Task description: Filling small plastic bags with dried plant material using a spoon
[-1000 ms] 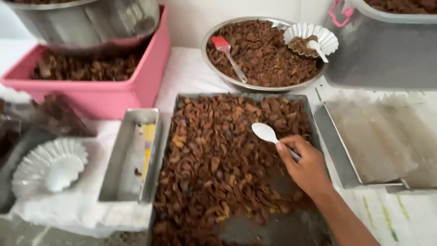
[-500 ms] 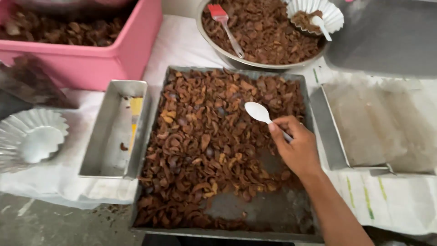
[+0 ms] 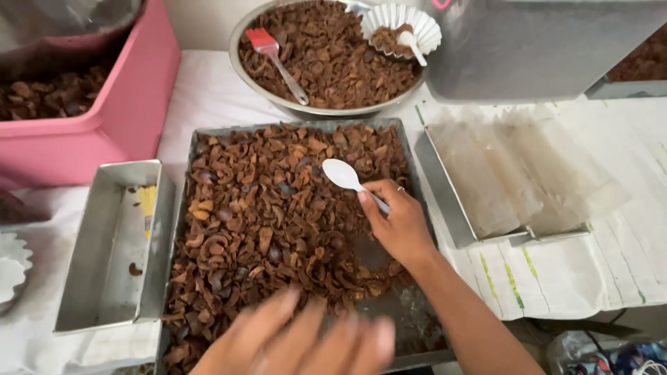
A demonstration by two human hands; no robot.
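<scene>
The right hand point(image 3: 399, 226) pinches a white spoon point(image 3: 345, 176) over the tray point(image 3: 417, 326) of brown pieces point(image 3: 264, 215), while the blurred left hand point(image 3: 299, 340), fingers spread, hovers near its front edge.

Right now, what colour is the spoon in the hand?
White. The spoon held by the right hand shows best in the head view.

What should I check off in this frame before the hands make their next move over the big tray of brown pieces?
1. Right hand has a firm grip on the white spoon: ok, fingers closed on the handle.
2. Spoon bowl free of pieces: ok, it looks empty.
3. Left hand in sharp view: not ok, it is blurred at the bottom edge, so its grip cannot be told.
4. Brown pieces inside the big tray: ok, none seen over the rim.
5. Bare patch of tray near the right wrist: ok, visible.
6. Small side pan beside the tray: ok, nearly empty.
</scene>
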